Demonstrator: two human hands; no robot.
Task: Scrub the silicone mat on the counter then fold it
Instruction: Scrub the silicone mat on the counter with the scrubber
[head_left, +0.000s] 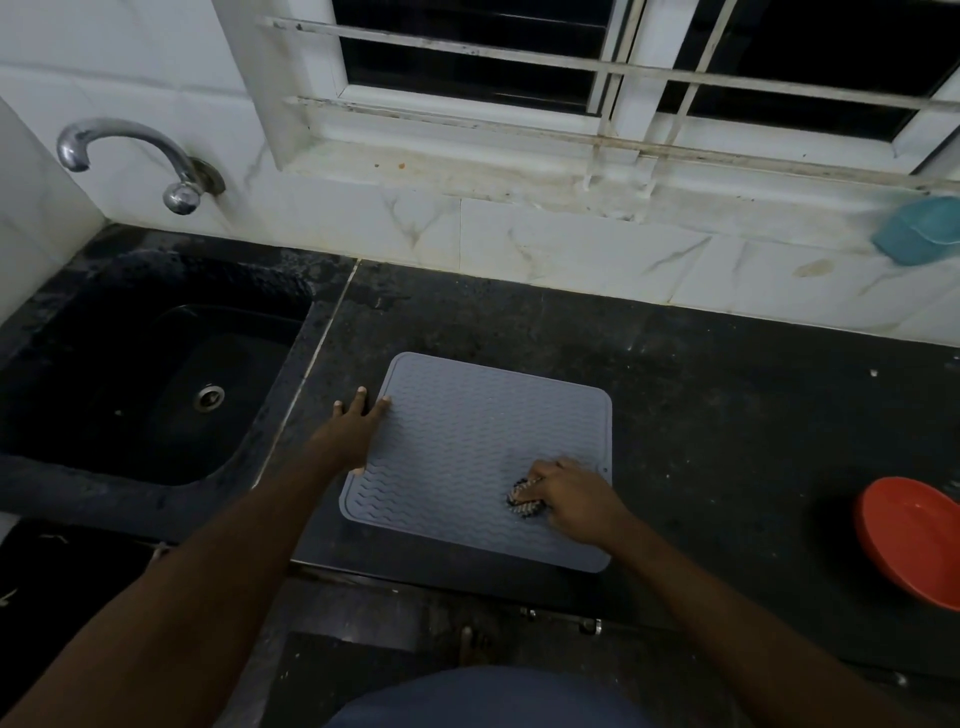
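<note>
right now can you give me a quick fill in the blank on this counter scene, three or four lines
1. The left hand rests flat on the mat's ____ edge.
2. The right hand holds a ____ on the grey mat.
3. The red bowl sits to the ____ of the mat.
4. The sink lies below the ____.

Missing words: left; scrubber; right; tap

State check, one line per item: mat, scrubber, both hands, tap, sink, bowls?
silicone mat: flat, unfolded on counter
scrubber: gripped, pressed on mat
right hand: closed around scrubber
left hand: open, flat, pinning mat's left edge
tap: no water visible
sink: no dishes, drain uncovered
red bowl: upright, looks empty
teal container: on window ledge, contents unclear
</note>
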